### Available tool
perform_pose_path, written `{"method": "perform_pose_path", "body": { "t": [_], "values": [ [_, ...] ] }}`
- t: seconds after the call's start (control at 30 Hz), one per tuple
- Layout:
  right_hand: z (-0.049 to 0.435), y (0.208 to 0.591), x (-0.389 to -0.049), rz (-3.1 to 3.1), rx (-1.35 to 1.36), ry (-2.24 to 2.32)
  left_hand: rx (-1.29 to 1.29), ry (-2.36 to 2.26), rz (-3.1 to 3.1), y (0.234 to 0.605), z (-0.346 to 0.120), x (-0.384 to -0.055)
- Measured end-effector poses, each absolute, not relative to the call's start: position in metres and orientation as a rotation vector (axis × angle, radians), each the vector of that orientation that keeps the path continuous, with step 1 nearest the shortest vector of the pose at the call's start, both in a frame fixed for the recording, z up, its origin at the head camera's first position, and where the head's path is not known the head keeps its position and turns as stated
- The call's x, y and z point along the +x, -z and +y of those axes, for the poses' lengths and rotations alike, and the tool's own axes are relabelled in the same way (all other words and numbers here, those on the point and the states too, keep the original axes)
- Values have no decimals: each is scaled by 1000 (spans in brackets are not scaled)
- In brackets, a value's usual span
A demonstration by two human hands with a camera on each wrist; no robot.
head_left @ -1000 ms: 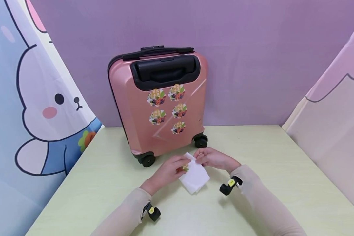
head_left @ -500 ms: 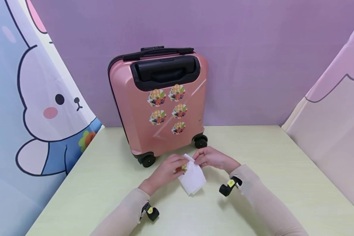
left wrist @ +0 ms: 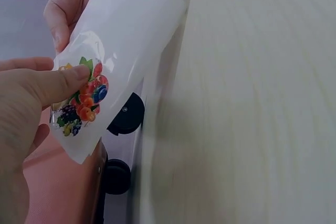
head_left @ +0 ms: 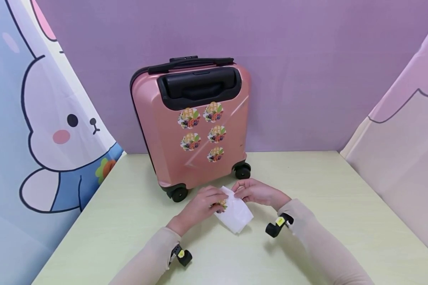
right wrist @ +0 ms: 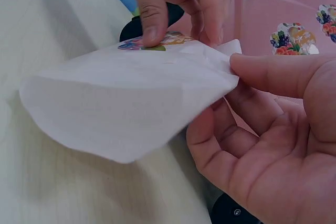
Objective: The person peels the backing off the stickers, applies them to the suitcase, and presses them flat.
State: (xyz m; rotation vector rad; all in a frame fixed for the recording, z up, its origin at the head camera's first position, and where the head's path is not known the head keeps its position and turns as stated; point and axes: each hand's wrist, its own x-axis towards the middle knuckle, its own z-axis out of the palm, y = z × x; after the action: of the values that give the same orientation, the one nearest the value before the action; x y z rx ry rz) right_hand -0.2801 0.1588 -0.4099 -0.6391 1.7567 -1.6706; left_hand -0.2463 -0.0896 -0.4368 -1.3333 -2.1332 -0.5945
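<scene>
Between both hands is a white backing sheet (head_left: 237, 217), held above the table in front of the suitcase. One round fruit sticker (left wrist: 86, 98) is on it, by the left end. My left hand (head_left: 201, 204) pinches that end, its thumb lying across the sticker in the left wrist view. At the sheet's other edge, my right hand (head_left: 258, 192) pinches a corner between thumb and fingers (right wrist: 278, 74). The pink suitcase (head_left: 171, 158) stands upright behind the hands. Several matching fruit stickers (head_left: 216, 133) are on its face, below the black handle recess.
The suitcase rests on black wheels (head_left: 178, 194) on the pale table (head_left: 306, 178). A purple backdrop (head_left: 306, 79) hangs behind it, with a cartoon rabbit cloth (head_left: 57, 118) at the left. Small cameras (head_left: 185, 257) are strapped to both wrists.
The backing sheet's loose lower end dips left, then swings back right. Both hands keep their hold and shift only slightly. The suitcase stays in place.
</scene>
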Motion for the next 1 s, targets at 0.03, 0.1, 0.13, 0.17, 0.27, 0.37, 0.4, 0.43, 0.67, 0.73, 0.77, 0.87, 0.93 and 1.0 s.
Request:
{"method": "perform_pose_path", "body": {
  "t": [0.03, 0.1, 0.13, 0.17, 0.27, 0.37, 0.4, 0.43, 0.67, 0.73, 0.77, 0.87, 0.93, 1.0],
  "values": [
    [158, 410, -280, 1764, -638, 1664, -1336, 589, -2122, 437, -90, -247],
    [158, 410, -280, 1780, -633, 1655, -1340, 587, -2098, 437, -90, -248],
    [157, 411, -280, 1790, -629, 1650, -1341, 586, -2087, 437, -90, -248],
    [157, 411, -280, 1797, -626, 1647, -1339, 582, -2079, 437, -90, -248],
    [155, 411, -279, 1802, -629, 1643, -1337, 563, -2032, 438, -89, -248],
    [154, 411, -278, 1797, -633, 1637, -1337, 549, -1982, 437, -89, -248],
    [154, 410, -278, 1794, -634, 1635, -1335, 544, -1968, 437, -89, -247],
    [154, 410, -278, 1790, -634, 1634, -1332, 537, -1957, 437, -89, -247],
    [153, 408, -278, 1805, -616, 1623, -1312, 541, -1969, 434, -87, -245],
    [154, 408, -278, 1820, -606, 1623, -1308, 545, -1979, 434, -87, -244],
    [154, 408, -279, 1830, -602, 1622, -1308, 547, -1981, 434, -87, -244],
    [154, 408, -280, 1869, -587, 1621, -1312, 559, -1988, 434, -87, -244],
    [154, 409, -281, 1909, -578, 1614, -1316, 566, -1991, 434, -87, -245],
    [154, 408, -281, 1957, -568, 1599, -1320, 572, -1993, 435, -87, -245]
  ]
}}
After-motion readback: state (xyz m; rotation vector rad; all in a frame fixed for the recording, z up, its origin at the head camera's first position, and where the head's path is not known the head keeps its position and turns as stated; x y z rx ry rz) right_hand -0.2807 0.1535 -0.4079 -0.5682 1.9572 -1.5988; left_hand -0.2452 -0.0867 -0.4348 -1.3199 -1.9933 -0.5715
